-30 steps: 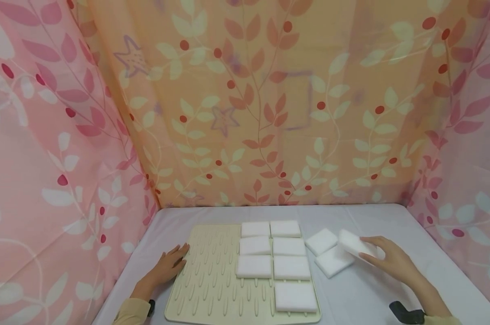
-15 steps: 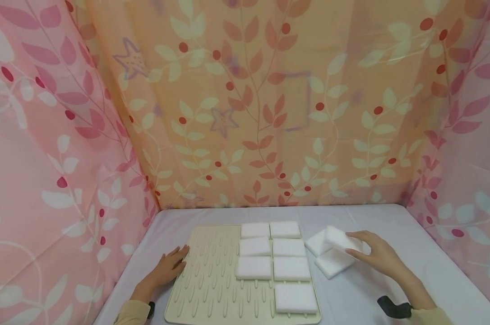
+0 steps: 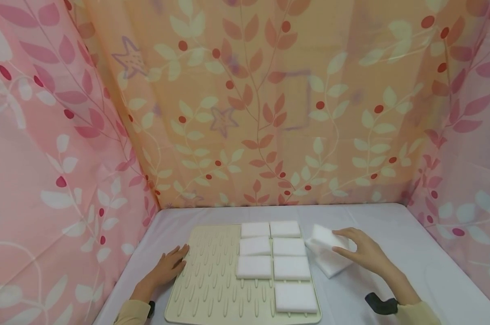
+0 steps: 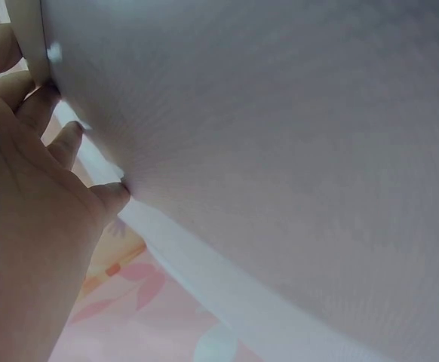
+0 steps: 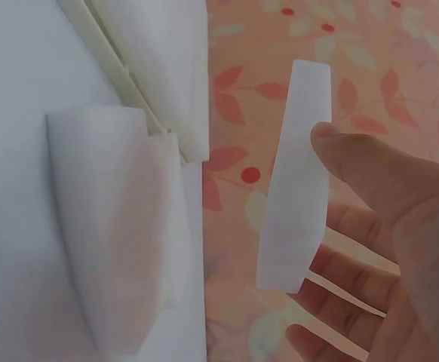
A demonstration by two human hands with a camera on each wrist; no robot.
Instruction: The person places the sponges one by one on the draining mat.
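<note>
My right hand (image 3: 364, 250) pinches a white sponge block (image 3: 323, 235) between thumb and fingers. The right wrist view shows the same held sponge (image 5: 295, 181) edge-on, raised off the table. Below it lie two more white sponges on the tablecloth, the nearer sponge (image 3: 332, 266) partly covered from sight and the farther one mostly hidden. My left hand (image 3: 168, 267) rests flat at the left edge of a beige ridged mat (image 3: 212, 275), fingertips touching that edge. White sponges cover the mat's right part in two columns; the front one (image 3: 295, 298) sits alone in its row.
A white cloth covers the table (image 3: 391, 225). Floral curtains enclose it, an orange curtain (image 3: 261, 113) at the back and pink ones at both sides. The mat's left half shows bare ridges.
My right hand has moved left with its sponge, from right of the two loose sponges to above them. The left hand and the sponges on the mat stay put.
</note>
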